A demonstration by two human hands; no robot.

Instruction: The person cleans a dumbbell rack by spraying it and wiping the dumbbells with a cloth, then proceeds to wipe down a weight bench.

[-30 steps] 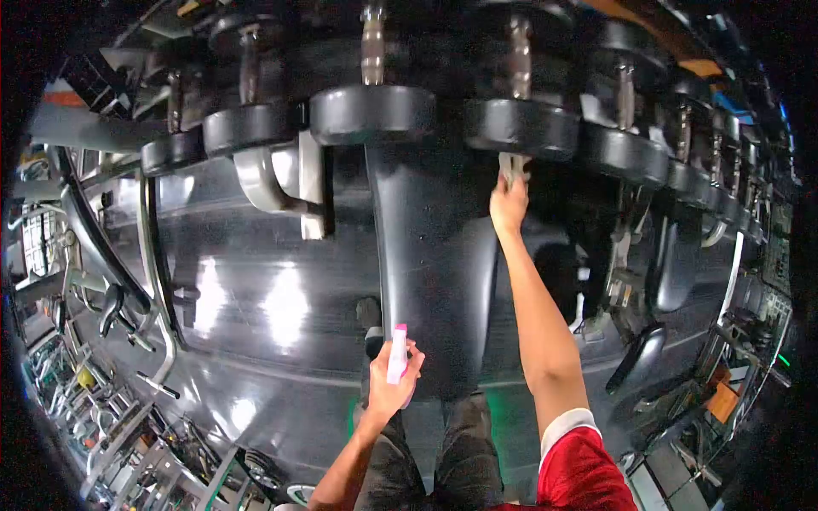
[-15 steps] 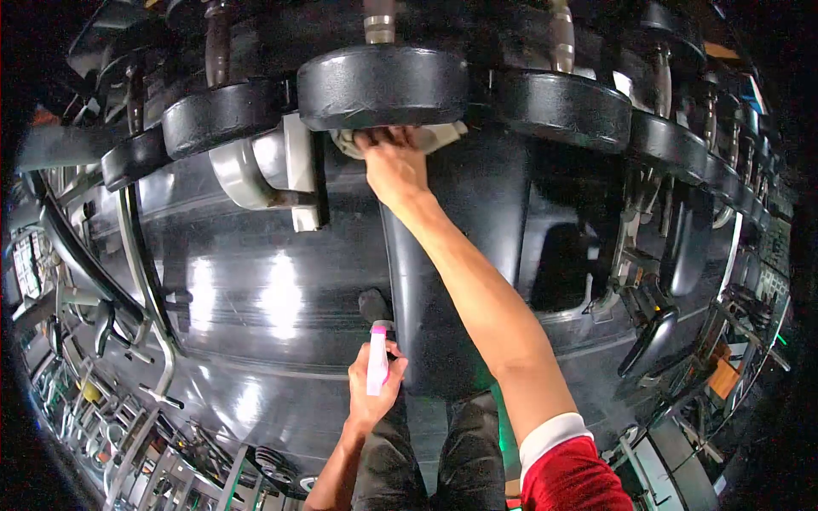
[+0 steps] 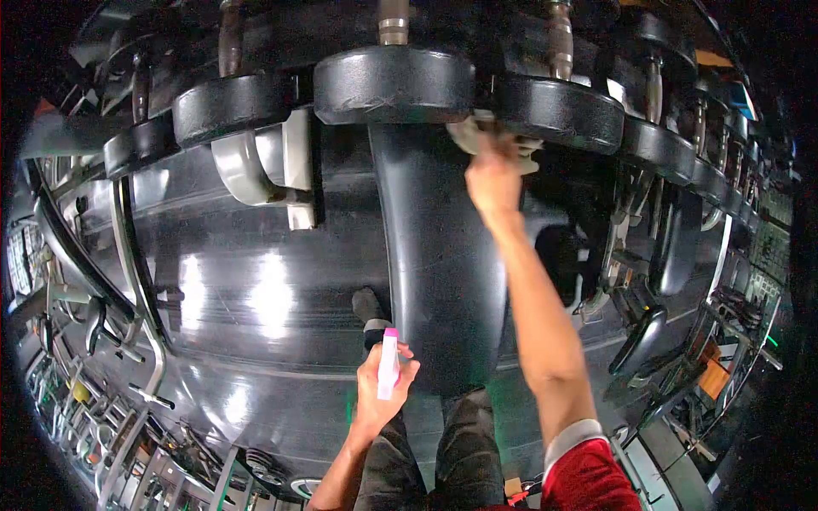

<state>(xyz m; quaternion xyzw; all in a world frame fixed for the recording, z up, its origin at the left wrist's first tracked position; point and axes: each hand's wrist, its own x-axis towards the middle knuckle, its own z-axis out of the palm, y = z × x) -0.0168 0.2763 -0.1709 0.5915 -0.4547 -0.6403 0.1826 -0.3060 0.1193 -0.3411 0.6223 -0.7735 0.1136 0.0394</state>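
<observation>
My right hand (image 3: 496,189), somewhat blurred, is closed on a pale, crumpled cloth (image 3: 467,134). It presses the cloth along the lower front of the dumbbell row, beneath the gap between a middle dumbbell (image 3: 394,89) and the one to its right (image 3: 558,111). Its fingertips are partly smeared by motion. Low in the view, my left hand (image 3: 375,400) is wrapped around a spray bottle (image 3: 388,366) with a white and pink top. The bottle's body is mostly hidden below the hand.
A black padded bench (image 3: 443,255) runs from my legs toward the dumbbells. Left of it stands a grey metal bracket (image 3: 298,170) under the row. More dumbbells (image 3: 232,111) extend to both sides. Gym machines (image 3: 141,281) stand at the left, with more equipment at the right.
My right hand has moved right with the cloth, from under the middle dumbbell toward the one beside it. My left hand and the spray bottle have shifted slightly right.
</observation>
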